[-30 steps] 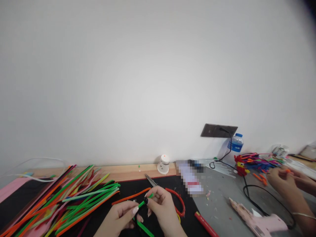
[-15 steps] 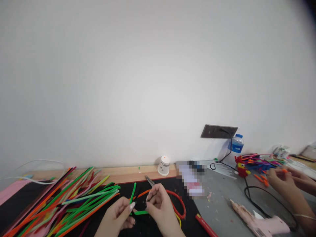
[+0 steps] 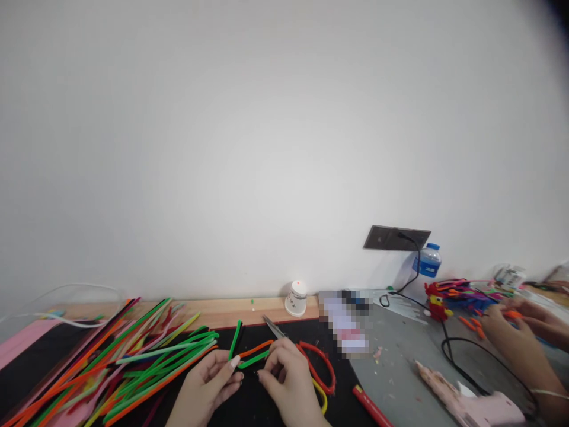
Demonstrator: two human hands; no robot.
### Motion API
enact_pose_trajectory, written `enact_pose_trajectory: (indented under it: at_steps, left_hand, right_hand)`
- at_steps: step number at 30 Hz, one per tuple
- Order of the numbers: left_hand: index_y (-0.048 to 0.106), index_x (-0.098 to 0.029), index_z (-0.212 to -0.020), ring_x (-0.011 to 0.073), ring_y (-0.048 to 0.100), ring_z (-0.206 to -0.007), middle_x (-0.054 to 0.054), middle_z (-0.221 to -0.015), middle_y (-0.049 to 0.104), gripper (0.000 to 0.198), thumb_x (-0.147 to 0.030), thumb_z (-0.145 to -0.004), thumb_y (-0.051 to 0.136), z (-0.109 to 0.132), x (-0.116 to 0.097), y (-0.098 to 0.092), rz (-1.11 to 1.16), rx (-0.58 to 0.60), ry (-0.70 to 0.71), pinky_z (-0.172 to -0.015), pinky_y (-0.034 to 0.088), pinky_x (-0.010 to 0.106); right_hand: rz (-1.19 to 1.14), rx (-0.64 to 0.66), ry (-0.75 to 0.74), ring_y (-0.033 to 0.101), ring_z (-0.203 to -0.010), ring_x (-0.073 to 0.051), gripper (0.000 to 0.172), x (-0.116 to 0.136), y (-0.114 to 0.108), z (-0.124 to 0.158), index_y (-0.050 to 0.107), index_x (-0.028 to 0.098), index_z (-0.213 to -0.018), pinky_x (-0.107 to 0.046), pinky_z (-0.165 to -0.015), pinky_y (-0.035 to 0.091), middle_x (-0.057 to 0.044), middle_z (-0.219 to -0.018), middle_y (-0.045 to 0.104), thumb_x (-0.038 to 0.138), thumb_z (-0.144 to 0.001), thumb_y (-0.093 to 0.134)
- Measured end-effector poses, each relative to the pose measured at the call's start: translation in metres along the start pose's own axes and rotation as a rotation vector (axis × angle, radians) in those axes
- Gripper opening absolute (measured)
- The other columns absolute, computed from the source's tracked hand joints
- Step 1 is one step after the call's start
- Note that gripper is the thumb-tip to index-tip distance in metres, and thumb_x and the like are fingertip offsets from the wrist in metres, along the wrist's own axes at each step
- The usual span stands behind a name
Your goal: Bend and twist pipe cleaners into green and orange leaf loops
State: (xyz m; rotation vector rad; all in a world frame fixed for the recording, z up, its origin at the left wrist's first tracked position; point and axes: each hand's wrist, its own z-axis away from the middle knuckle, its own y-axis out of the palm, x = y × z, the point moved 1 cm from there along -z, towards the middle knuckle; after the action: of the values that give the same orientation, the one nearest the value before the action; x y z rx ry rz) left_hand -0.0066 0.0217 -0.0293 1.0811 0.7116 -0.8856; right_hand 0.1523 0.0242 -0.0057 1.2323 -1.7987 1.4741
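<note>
My left hand [image 3: 208, 385] and my right hand [image 3: 287, 379] are low in the middle of the view, over a black mat [image 3: 267, 409]. Both pinch a bent green pipe cleaner [image 3: 244, 353]: the left holds its upright end, the right its lower end. A small black piece seems to sit at the right fingertips, too small to make out. An orange pipe cleaner [image 3: 255, 347] lies just behind the green one. Scissors [image 3: 273, 326] lie behind my right hand, and a red pipe cleaner loop [image 3: 322, 365] lies to its right.
A heap of coloured pipe cleaners [image 3: 124, 362] covers the left. A white cup [image 3: 296, 297] stands by the wall. A pink glue gun [image 3: 466, 400] with a black cord [image 3: 448, 344] lies at right, near another person's hands [image 3: 511, 323], a water bottle [image 3: 427, 261] and a red pencil [image 3: 371, 406].
The green pipe cleaner, first held nearly straight between my fingertips, is now bent into an angle with one end upright. Both hands have dropped slightly towards the mat.
</note>
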Motion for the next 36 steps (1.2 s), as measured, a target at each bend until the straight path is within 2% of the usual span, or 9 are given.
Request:
enact_pose_trajectory:
  at_steps: [5, 9, 15, 21, 27, 32, 36]
  left_hand:
    - [0.059, -0.015, -0.066, 0.0121, 0.063, -0.056, -0.004, -0.054, 0.064, 0.044, -0.037, -0.037, 0.083, -0.001, 0.0, -0.001, -0.009, 0.014, -0.015, -0.056, 0.051, 0.019]
    - [0.056, -0.015, -0.063, 0.0105, 0.062, -0.052, -0.005, -0.051, 0.062, 0.04, -0.04, -0.043, 0.08, -0.003, 0.0, -0.003, -0.118, 0.044, 0.0, -0.052, 0.049, 0.017]
    - [0.05, -0.017, -0.059, 0.0098, 0.059, -0.047, -0.007, -0.046, 0.058, 0.039, -0.042, -0.047, 0.077, -0.005, 0.006, -0.005, -0.253, 0.102, 0.027, -0.047, 0.046, 0.017]
    - [0.042, -0.019, -0.056, 0.0083, 0.054, -0.04, -0.008, -0.043, 0.055, 0.04, -0.043, -0.052, 0.074, -0.002, 0.012, -0.001, -0.288, 0.141, 0.085, -0.042, 0.041, 0.016]
    - [0.04, -0.02, -0.056, 0.0094, 0.051, -0.037, -0.005, -0.039, 0.056, 0.039, -0.046, -0.058, 0.069, 0.002, 0.009, 0.004, -0.376, 0.257, 0.116, -0.04, 0.038, 0.017]
    - [0.039, -0.02, -0.055, 0.0088, 0.05, -0.035, -0.006, -0.039, 0.054, 0.039, -0.045, -0.059, 0.069, 0.001, 0.009, 0.004, -0.351, 0.261, 0.165, -0.039, 0.037, 0.017]
    - [0.039, -0.02, -0.055, 0.0088, 0.051, -0.036, -0.007, -0.039, 0.053, 0.04, -0.043, -0.057, 0.072, 0.0, 0.008, 0.004, -0.308, 0.287, 0.139, -0.04, 0.038, 0.018]
  right_hand:
    - [-0.075, 0.022, 0.041, 0.047, -0.062, -0.011, 0.016, 0.004, -0.002, -0.001, 0.053, 0.017, -0.061, -0.02, -0.05, 0.034, -0.001, -0.083, 0.052, 0.002, -0.06, 0.057]
    - [-0.072, 0.035, -0.042, 0.05, -0.068, -0.013, 0.016, 0.009, -0.005, 0.0, 0.053, 0.018, -0.061, -0.022, -0.052, 0.036, -0.004, -0.091, 0.052, 0.003, -0.066, 0.051]
    - [-0.062, -0.029, -0.103, 0.052, -0.077, -0.016, 0.018, 0.011, -0.007, 0.001, 0.051, 0.018, -0.063, -0.023, -0.057, 0.039, -0.006, -0.097, 0.049, 0.0, -0.064, 0.05]
    - [-0.157, -0.017, -0.097, 0.049, -0.078, -0.015, 0.018, 0.011, -0.008, 0.0, 0.045, 0.018, -0.063, -0.024, -0.067, 0.037, -0.004, -0.092, 0.048, 0.004, -0.073, 0.043]
    - [-0.384, -0.02, -0.008, 0.043, -0.065, -0.011, 0.015, -0.003, -0.001, -0.004, 0.042, 0.019, -0.065, -0.022, -0.056, 0.036, -0.002, -0.083, 0.041, 0.016, -0.079, 0.043]
    - [-0.516, -0.034, 0.052, 0.04, -0.062, -0.011, 0.019, -0.005, 0.001, -0.007, 0.042, 0.018, -0.058, -0.022, -0.053, 0.034, 0.0, -0.078, 0.038, 0.023, -0.076, 0.049]
    - [-0.586, -0.044, 0.093, 0.041, -0.062, -0.01, 0.022, -0.004, -0.001, -0.009, 0.043, 0.016, -0.055, -0.021, -0.052, 0.034, 0.0, -0.077, 0.039, 0.024, -0.073, 0.054]
